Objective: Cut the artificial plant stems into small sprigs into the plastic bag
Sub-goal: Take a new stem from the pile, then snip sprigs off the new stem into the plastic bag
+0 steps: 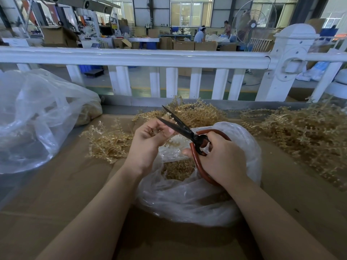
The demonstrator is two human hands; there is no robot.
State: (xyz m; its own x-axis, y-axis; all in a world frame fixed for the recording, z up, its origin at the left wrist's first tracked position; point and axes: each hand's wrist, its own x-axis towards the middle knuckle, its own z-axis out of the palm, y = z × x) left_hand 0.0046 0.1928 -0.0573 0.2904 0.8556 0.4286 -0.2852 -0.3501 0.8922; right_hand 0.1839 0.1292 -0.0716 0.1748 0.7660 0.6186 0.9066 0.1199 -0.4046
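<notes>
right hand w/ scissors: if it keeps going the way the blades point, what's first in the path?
Right hand aims the scissors up-left. First contact is likely the stem between the open blades, pinched by the left hand; the stem pile lies beyond. Depth unclear.

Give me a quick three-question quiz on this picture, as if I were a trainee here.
1. True or false: the scissors have open blades.
2. Which hand grips the scissors: A left, B right?
3. What lies inside the plastic bag under the hands?

Key
1. True.
2. B: the right hand grips the red handles; the left hand pinches a stem at the blades.
3. Cut tan sprigs.
</notes>
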